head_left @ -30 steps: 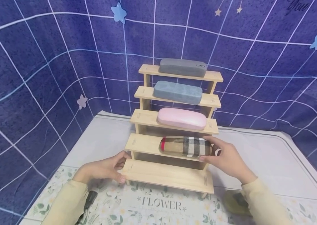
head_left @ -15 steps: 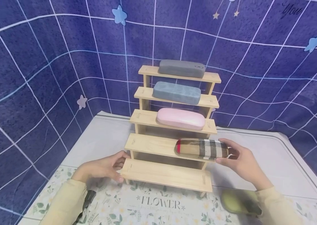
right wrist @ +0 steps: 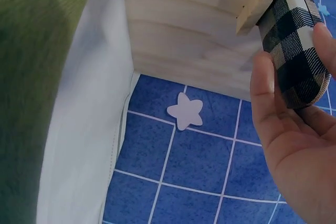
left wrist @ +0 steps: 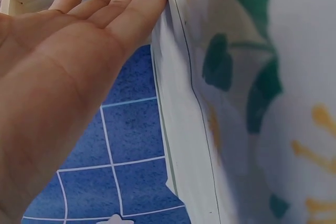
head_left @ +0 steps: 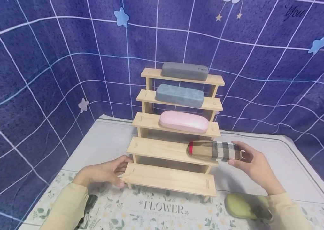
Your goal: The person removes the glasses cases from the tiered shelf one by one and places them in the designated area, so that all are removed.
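Three cameras, one stepped wooden rack (head_left: 176, 140)

The head view looks forward and down from a little way back; each wrist camera sits close against its palm, and the right wrist view shares the rack's end (right wrist: 189, 35) and plaid case (head_left: 214, 150).

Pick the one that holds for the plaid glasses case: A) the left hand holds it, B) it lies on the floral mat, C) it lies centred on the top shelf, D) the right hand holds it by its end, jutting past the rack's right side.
D: the right hand grips the plaid case by its end, past the rack.
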A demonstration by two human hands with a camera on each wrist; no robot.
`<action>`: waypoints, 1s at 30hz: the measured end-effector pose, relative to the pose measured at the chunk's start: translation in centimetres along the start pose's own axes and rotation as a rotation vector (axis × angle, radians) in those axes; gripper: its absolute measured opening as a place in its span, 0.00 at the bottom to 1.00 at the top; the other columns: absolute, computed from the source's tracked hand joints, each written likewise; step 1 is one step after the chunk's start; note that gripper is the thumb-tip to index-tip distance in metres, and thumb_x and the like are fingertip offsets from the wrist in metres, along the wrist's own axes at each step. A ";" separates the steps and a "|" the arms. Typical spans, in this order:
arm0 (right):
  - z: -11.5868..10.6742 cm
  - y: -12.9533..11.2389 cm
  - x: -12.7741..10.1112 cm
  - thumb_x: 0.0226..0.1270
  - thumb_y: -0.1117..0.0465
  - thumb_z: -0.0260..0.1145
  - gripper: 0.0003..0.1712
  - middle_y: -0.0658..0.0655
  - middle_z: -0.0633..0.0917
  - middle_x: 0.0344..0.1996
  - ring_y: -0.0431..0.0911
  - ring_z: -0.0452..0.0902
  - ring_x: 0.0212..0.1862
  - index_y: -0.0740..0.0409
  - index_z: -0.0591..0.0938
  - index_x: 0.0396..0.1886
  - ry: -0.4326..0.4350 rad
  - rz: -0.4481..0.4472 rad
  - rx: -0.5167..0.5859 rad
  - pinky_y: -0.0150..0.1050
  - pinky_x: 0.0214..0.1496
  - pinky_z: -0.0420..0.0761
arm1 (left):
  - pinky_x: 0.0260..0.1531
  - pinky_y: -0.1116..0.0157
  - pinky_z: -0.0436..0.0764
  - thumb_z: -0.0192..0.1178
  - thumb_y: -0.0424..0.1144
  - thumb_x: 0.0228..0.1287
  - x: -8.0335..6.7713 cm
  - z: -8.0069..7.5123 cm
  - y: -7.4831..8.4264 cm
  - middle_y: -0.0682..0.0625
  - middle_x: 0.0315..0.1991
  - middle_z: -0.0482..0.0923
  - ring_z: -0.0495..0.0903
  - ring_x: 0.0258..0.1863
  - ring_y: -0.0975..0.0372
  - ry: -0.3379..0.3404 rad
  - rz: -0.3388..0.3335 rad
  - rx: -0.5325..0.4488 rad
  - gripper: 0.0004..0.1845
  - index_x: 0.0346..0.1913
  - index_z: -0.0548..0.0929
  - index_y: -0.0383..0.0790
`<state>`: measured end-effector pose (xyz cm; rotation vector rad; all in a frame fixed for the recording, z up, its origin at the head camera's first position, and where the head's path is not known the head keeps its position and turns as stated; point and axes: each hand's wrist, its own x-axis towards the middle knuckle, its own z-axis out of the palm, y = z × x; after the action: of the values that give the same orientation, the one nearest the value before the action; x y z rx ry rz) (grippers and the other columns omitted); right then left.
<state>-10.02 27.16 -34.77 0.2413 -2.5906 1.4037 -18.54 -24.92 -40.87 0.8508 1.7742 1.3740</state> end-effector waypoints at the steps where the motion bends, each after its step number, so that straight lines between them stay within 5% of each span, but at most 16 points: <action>1: -0.1 0.0 0.0 0.61 0.62 0.76 0.42 0.68 0.77 0.60 0.32 0.82 0.46 0.64 0.69 0.73 -0.001 0.003 -0.007 0.33 0.44 0.84 | 0.71 0.51 0.61 0.71 0.31 0.56 0.0 0.0 0.0 0.35 0.68 0.66 0.63 0.71 0.45 0.001 -0.004 0.002 0.44 0.70 0.55 0.30; 9: 0.0 0.3 0.0 0.61 0.65 0.75 0.41 0.71 0.73 0.64 0.36 0.80 0.49 0.65 0.68 0.72 -0.064 -0.023 -0.007 0.32 0.46 0.83 | 0.72 0.48 0.58 0.71 0.29 0.55 -0.1 0.0 -0.2 0.34 0.70 0.63 0.57 0.73 0.41 0.000 0.000 0.016 0.45 0.70 0.54 0.32; 16: 0.6 0.2 0.2 0.60 0.67 0.75 0.44 0.68 0.76 0.58 0.38 0.81 0.47 0.64 0.65 0.74 -0.104 -0.066 0.008 0.33 0.47 0.84 | 0.73 0.47 0.51 0.73 0.33 0.53 0.1 0.2 -0.4 0.36 0.71 0.61 0.54 0.74 0.40 0.030 -0.005 0.086 0.47 0.70 0.53 0.33; 30: 1.1 -0.2 1.0 0.58 0.60 0.79 0.46 0.67 0.78 0.56 0.50 0.81 0.45 0.61 0.68 0.74 -0.093 -0.016 -0.116 0.37 0.39 0.84 | 0.70 0.39 0.54 0.77 0.37 0.48 0.6 1.2 0.1 0.41 0.64 0.71 0.67 0.66 0.45 0.122 -0.083 0.213 0.51 0.71 0.55 0.33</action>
<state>-11.01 26.10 -34.95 0.3165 -2.7281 1.2603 -17.79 -23.77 -41.10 0.8085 2.0543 1.2211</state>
